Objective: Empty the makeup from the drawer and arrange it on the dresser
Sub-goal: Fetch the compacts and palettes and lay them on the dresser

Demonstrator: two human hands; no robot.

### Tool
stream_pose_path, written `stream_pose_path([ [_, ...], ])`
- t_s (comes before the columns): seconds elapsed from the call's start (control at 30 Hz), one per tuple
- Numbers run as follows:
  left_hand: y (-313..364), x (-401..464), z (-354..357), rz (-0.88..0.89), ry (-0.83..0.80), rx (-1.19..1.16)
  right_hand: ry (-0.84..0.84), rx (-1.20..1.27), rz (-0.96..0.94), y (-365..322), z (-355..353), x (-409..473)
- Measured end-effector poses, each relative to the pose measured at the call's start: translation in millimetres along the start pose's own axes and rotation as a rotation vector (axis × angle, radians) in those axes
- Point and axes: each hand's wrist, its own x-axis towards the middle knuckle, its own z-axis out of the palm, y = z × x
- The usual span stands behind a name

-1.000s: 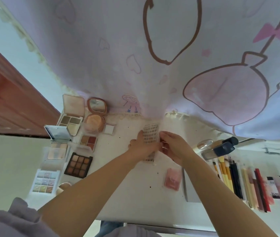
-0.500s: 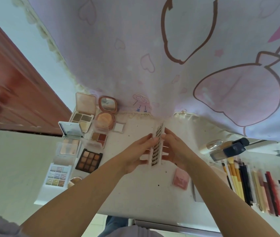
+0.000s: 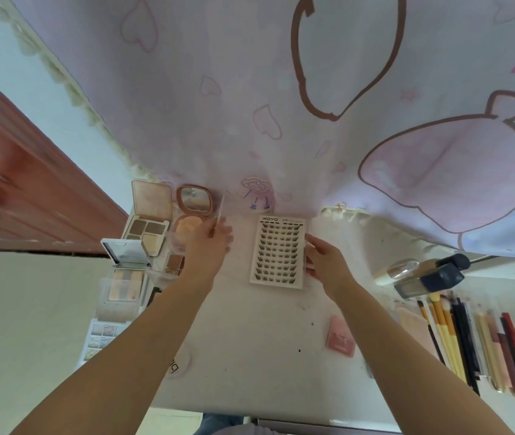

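Right hand (image 3: 323, 262) pinches white lash-cluster card (image 3: 278, 252) edge; left hand (image 3: 210, 243) pinches clear lid (image 3: 220, 211). Lay card flat on white tabletop (image 3: 250, 340), square beside palettes.

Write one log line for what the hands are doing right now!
left hand: holds clear lid upright | right hand: grips lash tray edge | lash tray: flat on dresser
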Motion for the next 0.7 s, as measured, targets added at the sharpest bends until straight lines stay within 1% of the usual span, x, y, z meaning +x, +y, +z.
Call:
stream_pose_path([
  [0.13, -1, 8, -7, 0.106, 0.058, 0.201, 0.084, -0.266, -0.073, -5, 25, 18],
  [0.23, 0, 15, -11, 0.122, 0.084, 0.277, 0.16, -0.474, -0.141, -8, 33, 27],
  [0.3, 1, 19, -15, 0.121, 0.077, 0.315, 0.195, -0.575, -0.171, -9, 35, 31],
  [0.37, 2, 21, -20, 0.132, 0.064, 0.41, 0.223, -0.656, -0.181, -6, 36, 33],
  [0.43, 2, 24, -25, 0.128, 0.057, 0.457, 0.239, -0.687, -0.179, -5, 36, 34],
  [0.57, 4, 28, -32, 0.075, 0.011, 0.439, 0.238, -0.695, -0.16, -5, 37, 34],
  [0.7, 5, 33, -35, 0.105, 0.021, 0.47, 0.231, -0.731, -0.155, -6, 37, 35],
])
